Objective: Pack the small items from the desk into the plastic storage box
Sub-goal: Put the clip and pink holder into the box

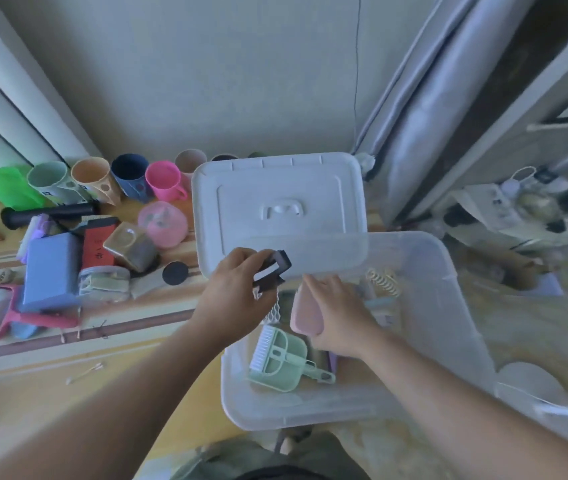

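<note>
The clear plastic storage box point(448, 306) stands open at the desk's right edge, with its white lid point(275, 206) propped behind it. My left hand point(234, 296) holds a small black clip-like item point(273, 270) above the box's left rim. My right hand point(338, 317) is inside the box, gripping a flat pink case point(305, 313). A mint green dustpan with a small brush point(280, 362) lies in the box, next to a pale spiral hair tie point(384, 282).
On the desk point(50, 393) to the left lie a blue box point(50, 268), a red packet point(98, 245), a pink round container point(163, 223), a black disc point(175, 272), a pink-handled roller point(15, 317) and a row of coloured cups point(102, 181). A cluttered shelf point(535, 209) stands right.
</note>
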`<state>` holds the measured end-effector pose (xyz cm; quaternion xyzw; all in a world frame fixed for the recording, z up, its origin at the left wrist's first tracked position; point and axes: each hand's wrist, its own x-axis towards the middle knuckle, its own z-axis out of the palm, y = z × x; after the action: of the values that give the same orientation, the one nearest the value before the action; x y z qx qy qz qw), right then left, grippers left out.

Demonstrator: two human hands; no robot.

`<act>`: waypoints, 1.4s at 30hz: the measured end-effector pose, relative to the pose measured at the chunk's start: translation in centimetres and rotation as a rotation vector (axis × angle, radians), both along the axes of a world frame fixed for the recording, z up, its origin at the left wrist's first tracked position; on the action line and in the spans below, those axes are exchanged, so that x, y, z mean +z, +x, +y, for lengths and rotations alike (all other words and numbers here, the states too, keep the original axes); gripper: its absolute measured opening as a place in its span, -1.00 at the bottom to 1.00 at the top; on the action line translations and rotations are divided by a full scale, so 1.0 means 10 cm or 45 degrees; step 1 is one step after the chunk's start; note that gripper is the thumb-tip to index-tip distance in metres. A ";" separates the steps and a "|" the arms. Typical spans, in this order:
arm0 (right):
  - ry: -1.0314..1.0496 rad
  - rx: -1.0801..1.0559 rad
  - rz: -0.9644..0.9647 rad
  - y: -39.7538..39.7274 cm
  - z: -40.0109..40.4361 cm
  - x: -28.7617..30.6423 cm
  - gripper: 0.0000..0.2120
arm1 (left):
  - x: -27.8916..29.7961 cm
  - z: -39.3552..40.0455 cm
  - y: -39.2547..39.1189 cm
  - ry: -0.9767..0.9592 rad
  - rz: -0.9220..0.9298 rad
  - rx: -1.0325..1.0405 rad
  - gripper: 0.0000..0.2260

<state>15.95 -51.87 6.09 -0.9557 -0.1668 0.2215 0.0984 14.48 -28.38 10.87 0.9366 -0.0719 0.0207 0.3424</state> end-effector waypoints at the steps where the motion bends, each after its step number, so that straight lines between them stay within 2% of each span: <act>1: 0.014 0.042 -0.007 0.01 0.04 -0.11 0.09 | -0.03 -0.05 -0.01 0.028 -0.001 0.011 -0.52; 3: 0.067 0.126 -0.058 0.04 0.18 -0.30 0.03 | -0.08 -0.11 -0.04 0.094 -0.006 0.060 -0.50; 7: 0.100 0.229 -0.131 0.12 0.52 -0.62 -0.21 | -0.10 -0.17 -0.15 0.202 -0.024 0.147 -0.47; 11: 0.181 0.142 -0.082 0.15 0.71 -0.83 -0.18 | -0.09 -0.18 -0.26 0.216 0.027 0.189 -0.52; 15: 0.456 0.131 0.067 0.20 0.53 -0.77 -0.13 | -0.13 -0.16 -0.30 0.275 0.060 0.189 -0.61; 20: 0.551 0.161 0.004 0.25 -0.03 -0.40 -0.28 | -0.20 -0.27 -0.27 0.339 0.143 0.075 -0.58; 23: 0.608 0.238 -0.082 0.19 -0.31 -0.23 -0.27 | -0.26 -0.44 -0.22 0.315 0.299 -0.005 -0.56; 26: 0.599 0.293 -0.183 0.12 -0.43 -0.19 -0.33 | -0.30 -0.63 -0.14 0.210 0.514 0.021 -0.59; 29: 0.568 0.342 -0.227 0.05 -0.42 -0.27 -0.46 | -0.32 -0.75 -0.11 0.107 0.712 -0.002 -0.64; 33: 0.501 0.338 -0.156 -0.04 -0.33 -0.34 -0.64 | -0.37 -0.77 -0.13 -0.012 0.953 -0.088 -0.57; 35: 0.395 0.315 -0.043 -0.08 -0.26 -0.35 -0.71 | -0.38 -0.75 -0.17 0.130 0.893 -0.128 -0.49; 37: 0.228 0.341 0.095 -0.12 -0.15 -0.36 -0.87 | -0.37 -0.69 -0.22 0.305 0.697 -0.143 -0.44; 42: 0.059 0.471 0.238 -0.30 0.23 -0.46 -0.74 | -0.31 -0.46 -0.29 0.538 0.199 -0.196 -0.53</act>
<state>12.92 -49.56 1.45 -0.8816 -0.3347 0.3195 0.0929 11.61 -33.03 7.77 0.9779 -0.1190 -0.0936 0.1441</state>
